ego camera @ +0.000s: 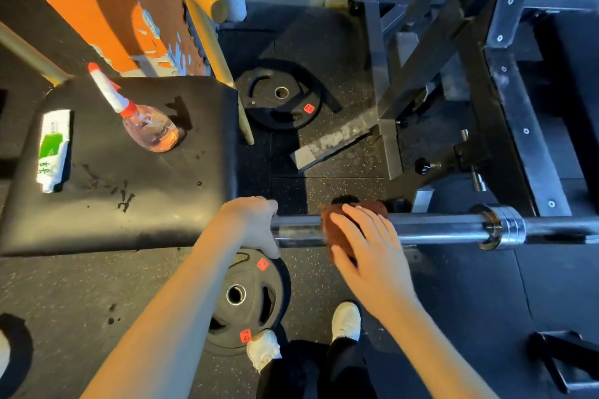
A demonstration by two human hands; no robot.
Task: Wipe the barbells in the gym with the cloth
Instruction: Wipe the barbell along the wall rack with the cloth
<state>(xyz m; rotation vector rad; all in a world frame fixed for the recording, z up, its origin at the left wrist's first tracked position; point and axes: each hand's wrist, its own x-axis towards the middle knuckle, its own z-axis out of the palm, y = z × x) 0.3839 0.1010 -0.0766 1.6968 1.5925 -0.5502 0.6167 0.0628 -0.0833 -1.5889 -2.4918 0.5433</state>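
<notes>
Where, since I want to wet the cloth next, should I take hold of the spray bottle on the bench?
Probably at the slim neck by the red collar of the spray bottle, coming from the right: the clear body is wide and round, and the white head points away to the upper left.

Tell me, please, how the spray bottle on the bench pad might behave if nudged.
The spray bottle looks like clear plastic holding some liquid, so probably fairly light. Its long nozzle rises high above a small base, so a nudge might tip it. Its round body could then roll on the bench pad.
</notes>
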